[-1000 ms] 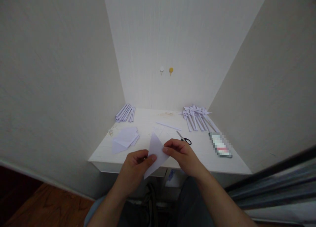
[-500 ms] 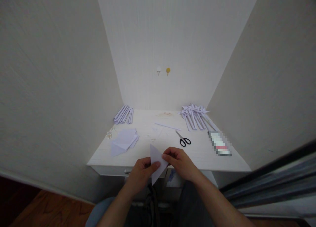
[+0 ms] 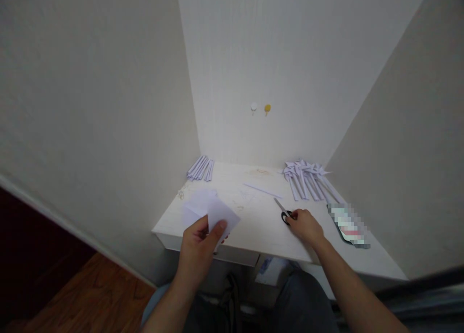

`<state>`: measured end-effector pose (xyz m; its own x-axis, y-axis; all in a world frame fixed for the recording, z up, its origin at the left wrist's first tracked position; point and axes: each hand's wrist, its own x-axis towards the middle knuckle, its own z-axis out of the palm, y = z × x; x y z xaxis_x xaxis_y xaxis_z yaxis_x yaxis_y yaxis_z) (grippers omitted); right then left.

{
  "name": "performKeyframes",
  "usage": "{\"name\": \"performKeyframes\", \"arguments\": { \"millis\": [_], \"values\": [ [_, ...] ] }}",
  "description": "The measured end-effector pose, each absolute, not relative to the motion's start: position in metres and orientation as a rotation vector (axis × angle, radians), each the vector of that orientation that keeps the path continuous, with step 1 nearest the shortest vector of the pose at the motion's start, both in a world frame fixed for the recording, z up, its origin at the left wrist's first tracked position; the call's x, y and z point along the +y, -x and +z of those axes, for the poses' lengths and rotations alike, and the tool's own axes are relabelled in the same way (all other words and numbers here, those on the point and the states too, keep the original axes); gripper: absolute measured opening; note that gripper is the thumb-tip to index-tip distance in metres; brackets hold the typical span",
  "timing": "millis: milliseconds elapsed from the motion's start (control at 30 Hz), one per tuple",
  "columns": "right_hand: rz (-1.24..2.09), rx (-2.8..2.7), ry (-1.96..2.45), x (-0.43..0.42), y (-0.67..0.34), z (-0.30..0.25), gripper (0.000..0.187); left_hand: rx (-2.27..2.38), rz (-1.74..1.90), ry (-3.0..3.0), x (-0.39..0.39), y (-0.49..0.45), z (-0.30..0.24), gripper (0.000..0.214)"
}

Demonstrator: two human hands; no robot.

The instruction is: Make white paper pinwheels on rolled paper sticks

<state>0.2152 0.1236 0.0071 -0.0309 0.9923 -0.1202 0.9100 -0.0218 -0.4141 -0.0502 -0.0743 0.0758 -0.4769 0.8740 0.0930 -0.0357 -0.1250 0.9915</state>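
Observation:
Between the thumb and fingers of my left hand (image 3: 201, 243) is a folded piece of white paper (image 3: 223, 214), raised above the desk's front edge. My right hand (image 3: 306, 226) has its fingers closed at the black handles of a pair of scissors (image 3: 282, 208). The blades point away to the left, and part of the handles is hidden under my fingers. Behind the held paper lies a stack of white paper sheets (image 3: 194, 209). Just beyond the scissors a thin rolled paper stick (image 3: 261, 190) rests on the desk.
Several rolled paper sticks (image 3: 200, 168) lie at the back left. A pile of paper pinwheels (image 3: 304, 173) sits at the back right, with a phone (image 3: 348, 224) in front, its screen blurred. Walls enclose the white desk (image 3: 250, 238). Two small hooks (image 3: 267, 108) hang on the back wall.
My right hand has let go of the paper and moved right to the scissors. My left hand keeps the paper and has shifted left over the desk edge. The view has turned left.

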Motion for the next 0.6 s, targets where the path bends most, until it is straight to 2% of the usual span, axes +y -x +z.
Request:
{"name": "performKeyframes", "arguments": {
  "millis": [167, 300, 600],
  "values": [
    [0.603, -2.208, 2.052, 0.129, -0.214, 0.013, 0.012, 1.367, 1.777, -0.893, -0.077, 0.054, 0.094, 0.037],
    [0.677, -2.241, 1.955, 0.128, -0.215, 0.018, 0.013, 1.259, 1.770, -0.847, -0.078, 0.057, 0.096, 0.036],
    [1.352, -1.889, 1.663, 0.104, -0.205, 0.006, 0.024, 1.207, 1.793, -0.850, -0.079, 0.062, 0.103, 0.034]
  ]
}}
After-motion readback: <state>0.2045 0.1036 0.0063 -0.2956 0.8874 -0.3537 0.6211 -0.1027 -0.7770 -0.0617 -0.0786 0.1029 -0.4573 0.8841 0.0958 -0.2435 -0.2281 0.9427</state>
